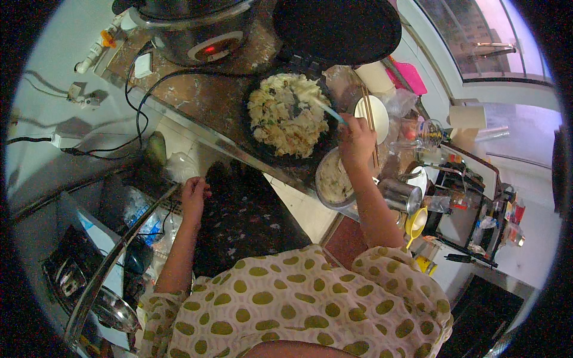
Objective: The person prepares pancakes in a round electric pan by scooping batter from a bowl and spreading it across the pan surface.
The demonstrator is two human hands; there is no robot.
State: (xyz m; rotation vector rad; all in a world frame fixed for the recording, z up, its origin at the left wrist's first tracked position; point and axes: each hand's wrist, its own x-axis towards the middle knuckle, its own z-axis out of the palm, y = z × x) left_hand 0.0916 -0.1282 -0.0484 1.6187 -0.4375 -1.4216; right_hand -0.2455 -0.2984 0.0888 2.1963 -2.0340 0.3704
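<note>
My right hand [358, 141] grips the teal handle of a utensil [332, 112], probably a spatula. Its far end rests among chopped pale food [288, 116], perhaps dough pieces with bits of green, in a round black electric pan [251, 141]. The black lid [338, 29] of the pan stands raised behind it. Below my right forearm sits a bowl of pale batter-like mixture [335, 179], partly hidden by the arm. My left hand [194, 192] hangs beside the counter, fingers loosely curled, with nothing visible in it, close to a metal-edged shelf.
A large cooker [197, 38] with a red light stands at the back left; a black cord [179, 71] runs along the counter. Chopsticks [369, 118] lie across a white bowl [382, 118] at right. Nearby are a metal pot [405, 197] and a yellow strainer [417, 223].
</note>
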